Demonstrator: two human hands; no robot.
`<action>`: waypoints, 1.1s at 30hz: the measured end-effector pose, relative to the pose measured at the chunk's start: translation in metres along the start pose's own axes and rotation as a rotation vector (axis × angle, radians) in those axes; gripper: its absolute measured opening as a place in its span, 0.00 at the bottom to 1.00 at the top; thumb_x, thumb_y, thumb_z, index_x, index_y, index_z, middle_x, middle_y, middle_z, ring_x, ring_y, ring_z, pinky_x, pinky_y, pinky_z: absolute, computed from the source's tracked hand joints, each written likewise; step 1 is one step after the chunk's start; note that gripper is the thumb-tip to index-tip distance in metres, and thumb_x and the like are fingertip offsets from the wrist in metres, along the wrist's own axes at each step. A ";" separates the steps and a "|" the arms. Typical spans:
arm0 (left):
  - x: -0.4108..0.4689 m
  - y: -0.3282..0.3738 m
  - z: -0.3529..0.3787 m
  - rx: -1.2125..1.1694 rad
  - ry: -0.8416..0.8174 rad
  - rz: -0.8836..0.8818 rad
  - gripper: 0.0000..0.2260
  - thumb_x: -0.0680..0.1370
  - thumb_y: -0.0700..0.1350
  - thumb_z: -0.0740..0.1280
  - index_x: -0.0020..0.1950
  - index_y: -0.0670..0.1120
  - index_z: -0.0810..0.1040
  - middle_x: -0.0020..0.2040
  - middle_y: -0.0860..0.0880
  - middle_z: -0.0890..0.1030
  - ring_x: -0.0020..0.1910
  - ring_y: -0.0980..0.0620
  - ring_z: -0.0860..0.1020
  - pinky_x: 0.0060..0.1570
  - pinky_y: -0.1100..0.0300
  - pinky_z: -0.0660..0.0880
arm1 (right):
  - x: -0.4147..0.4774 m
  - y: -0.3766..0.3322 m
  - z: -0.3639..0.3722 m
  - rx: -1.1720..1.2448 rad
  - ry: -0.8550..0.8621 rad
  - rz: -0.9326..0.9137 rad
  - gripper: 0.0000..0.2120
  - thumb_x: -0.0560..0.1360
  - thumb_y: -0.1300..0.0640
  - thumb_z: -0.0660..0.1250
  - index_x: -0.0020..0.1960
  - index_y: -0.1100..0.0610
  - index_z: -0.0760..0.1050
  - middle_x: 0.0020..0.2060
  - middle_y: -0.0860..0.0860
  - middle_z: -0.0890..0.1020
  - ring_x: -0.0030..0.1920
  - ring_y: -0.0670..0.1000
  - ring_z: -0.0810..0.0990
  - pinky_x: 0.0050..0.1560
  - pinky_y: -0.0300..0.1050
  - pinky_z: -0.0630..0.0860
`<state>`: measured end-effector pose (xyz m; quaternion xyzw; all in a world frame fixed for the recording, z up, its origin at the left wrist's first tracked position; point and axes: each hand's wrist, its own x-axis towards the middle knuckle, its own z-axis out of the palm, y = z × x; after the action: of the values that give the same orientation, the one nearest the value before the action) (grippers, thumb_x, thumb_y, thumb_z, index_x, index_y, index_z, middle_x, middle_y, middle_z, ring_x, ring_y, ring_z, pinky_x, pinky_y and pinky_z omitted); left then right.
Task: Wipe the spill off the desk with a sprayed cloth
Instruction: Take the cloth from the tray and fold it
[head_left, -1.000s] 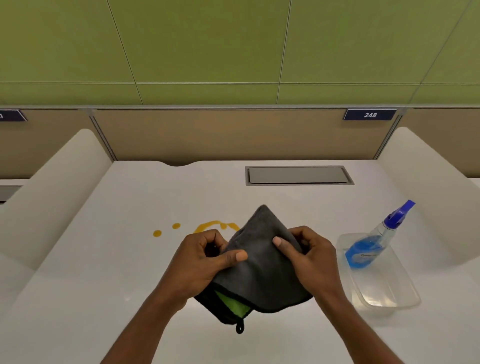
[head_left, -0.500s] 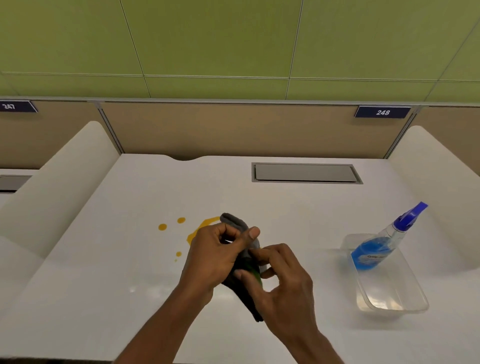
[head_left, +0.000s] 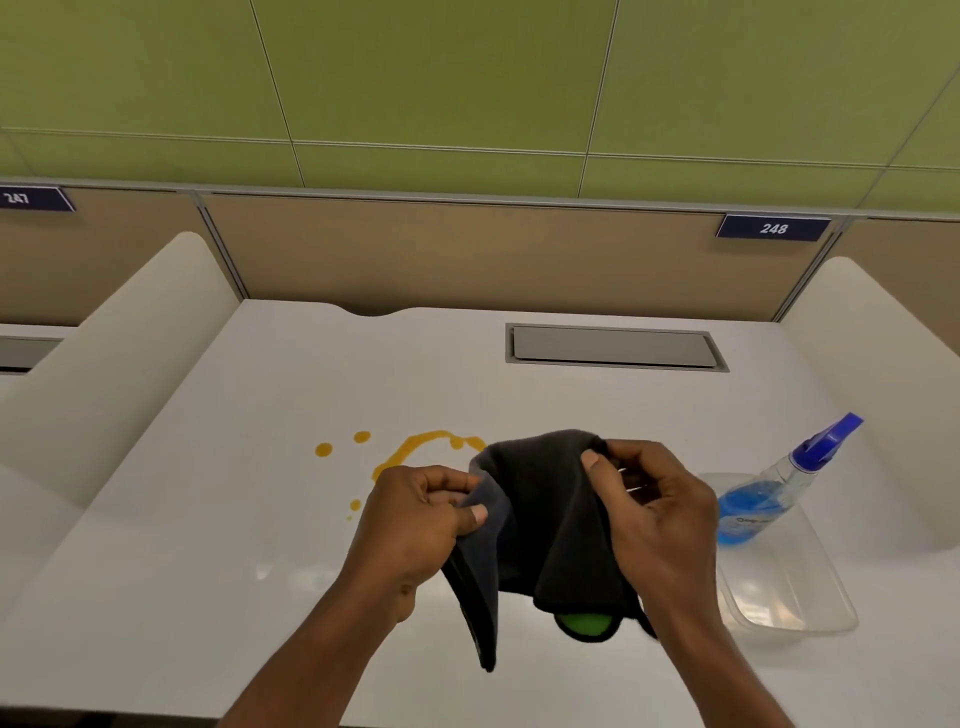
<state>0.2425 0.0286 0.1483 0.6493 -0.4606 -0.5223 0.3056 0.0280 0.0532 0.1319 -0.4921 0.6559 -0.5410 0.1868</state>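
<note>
A dark grey cloth (head_left: 545, 525) with a green inner side hangs above the white desk (head_left: 208, 545), held between both hands. My left hand (head_left: 415, 525) pinches its left edge. My right hand (head_left: 660, 514) grips its upper right corner. An orange spill (head_left: 415, 452) lies on the desk just beyond my left hand, as a curved streak with a few separate drops to its left. The cloth hides the streak's right end. A spray bottle (head_left: 774, 493) with blue liquid and a blue nozzle leans in a clear plastic tub (head_left: 789, 597) at the right.
White rounded dividers (head_left: 104, 374) flank the desk on both sides. A grey cable hatch (head_left: 613, 348) is set into the desk at the back. A tan panel with the number plate 248 (head_left: 774, 227) stands behind, below a green wall.
The cloth was spread between both hands, then bunched up in my left hand, and is now opened out again between both hands, further right and nearer the tub.
</note>
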 end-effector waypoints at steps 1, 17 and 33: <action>0.000 0.001 0.002 -0.001 0.005 -0.002 0.09 0.78 0.36 0.79 0.51 0.50 0.89 0.43 0.53 0.92 0.43 0.54 0.91 0.44 0.66 0.83 | -0.001 -0.006 -0.001 0.000 -0.010 -0.053 0.09 0.75 0.47 0.73 0.51 0.51 0.84 0.40 0.43 0.86 0.42 0.45 0.85 0.42 0.34 0.83; -0.008 0.002 0.031 -0.298 0.111 -0.063 0.17 0.80 0.30 0.68 0.58 0.50 0.85 0.49 0.50 0.92 0.49 0.49 0.91 0.52 0.52 0.88 | -0.068 -0.008 0.026 -0.264 -0.248 -0.382 0.18 0.73 0.42 0.73 0.58 0.48 0.85 0.51 0.47 0.81 0.44 0.43 0.81 0.38 0.33 0.80; 0.034 -0.043 0.025 -0.020 0.237 0.177 0.27 0.77 0.37 0.81 0.66 0.59 0.74 0.67 0.55 0.80 0.64 0.51 0.81 0.59 0.62 0.78 | 0.001 -0.006 -0.002 0.199 -0.237 -0.021 0.09 0.76 0.56 0.72 0.52 0.43 0.83 0.46 0.39 0.87 0.52 0.44 0.86 0.52 0.33 0.83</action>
<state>0.2313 0.0166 0.0907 0.6602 -0.4716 -0.4176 0.4091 0.0286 0.0539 0.1386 -0.5383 0.5671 -0.5437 0.3051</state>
